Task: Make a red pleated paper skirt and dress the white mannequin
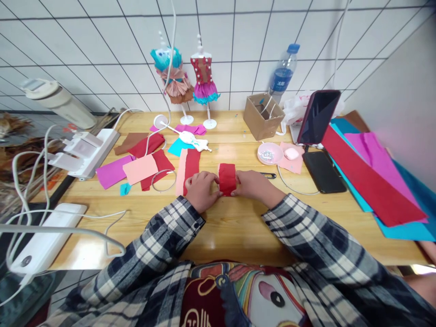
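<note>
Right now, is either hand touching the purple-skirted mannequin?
No, the left hand and right hand are both at the small red crepe paper piece, while the purple-skirted mannequin stands apart near the wall.

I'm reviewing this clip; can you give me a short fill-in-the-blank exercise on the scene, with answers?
1. The small piece between the left hand and right hand has a ____ top face.
2. The bottle behind the cardboard box has a ____ cap.
3. By the tiled wall stand ____ dressed mannequins.
4. The phone lying flat is to the ____ of the pink dish.

Missing words: red; blue; two; right.
</note>
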A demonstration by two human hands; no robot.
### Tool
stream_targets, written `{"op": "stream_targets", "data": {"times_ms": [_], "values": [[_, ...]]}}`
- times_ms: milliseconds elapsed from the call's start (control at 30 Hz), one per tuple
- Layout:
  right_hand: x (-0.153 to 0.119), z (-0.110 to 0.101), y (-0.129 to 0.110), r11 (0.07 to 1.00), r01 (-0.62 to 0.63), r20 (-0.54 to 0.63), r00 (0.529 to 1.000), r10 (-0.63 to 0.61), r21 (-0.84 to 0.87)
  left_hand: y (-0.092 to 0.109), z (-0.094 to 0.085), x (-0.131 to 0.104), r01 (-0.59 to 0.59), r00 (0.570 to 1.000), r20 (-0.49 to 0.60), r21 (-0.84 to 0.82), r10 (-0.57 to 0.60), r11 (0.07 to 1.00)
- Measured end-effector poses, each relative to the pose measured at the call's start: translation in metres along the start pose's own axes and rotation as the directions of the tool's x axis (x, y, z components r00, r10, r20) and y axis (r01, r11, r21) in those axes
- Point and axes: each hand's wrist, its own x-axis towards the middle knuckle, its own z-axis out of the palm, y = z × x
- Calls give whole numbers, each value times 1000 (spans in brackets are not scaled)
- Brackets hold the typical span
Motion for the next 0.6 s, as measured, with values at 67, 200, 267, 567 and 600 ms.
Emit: {"op": "stream_targets", "data": {"times_ms": [67,200,267,567,600], "values": [[-2,-1,7,1000,-21,-2,1000,21,18,0,0,0,19,1000,-8,4,-19,1000],[-17,1,12,995,71,-76,995,-66,66,2,0,-1,27,1000,4,-1,-27,1000],[-27,7,11,965,253,-207,950,-236,63,3,-1,0,27,999,25,-14,-26,1000],[-36,34,9,880,433,-313,823,-474,-194,2,-3,1,-33,999,16,-7,33,999],[-35,34,9,882,431,-308,827,-471,-191,3,-4,-1,-95,995,2,-5,95,995]]}}
